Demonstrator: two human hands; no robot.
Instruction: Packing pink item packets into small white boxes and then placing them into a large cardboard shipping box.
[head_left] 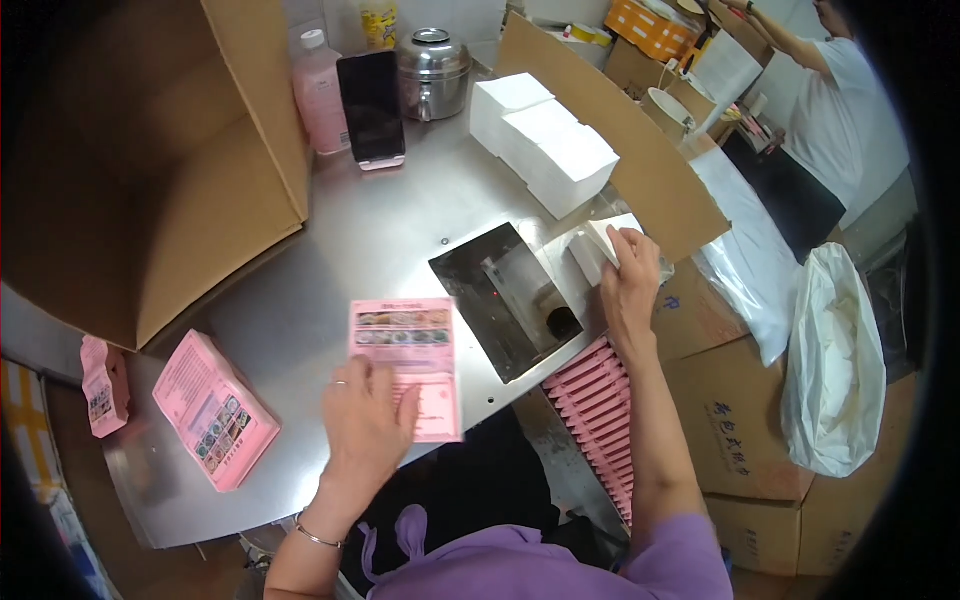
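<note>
My left hand [368, 408], a ring on one finger, lies over the lower part of a pink printed packet [404, 325] with rows of small food pictures. Its fingers and thumb hold the packet above the steel table's front edge. To the right, my right hand [630, 272] pinches the top edge of a small white paper stack [592, 250] beside the table's rectangular opening [510, 300]. Part of that stack is hidden behind my fingers. Farther back stands a larger row of white folded paper stacks [545, 140].
A pile of pink packets [215, 410] lies left, below a large open cardboard box [215, 250]. A phone on a stand [372, 110], a pink bottle [320, 95] and a steel pot [433, 75] stand behind. Pink pieces [597, 415] line up below my right forearm. Another person [825, 110] is far right.
</note>
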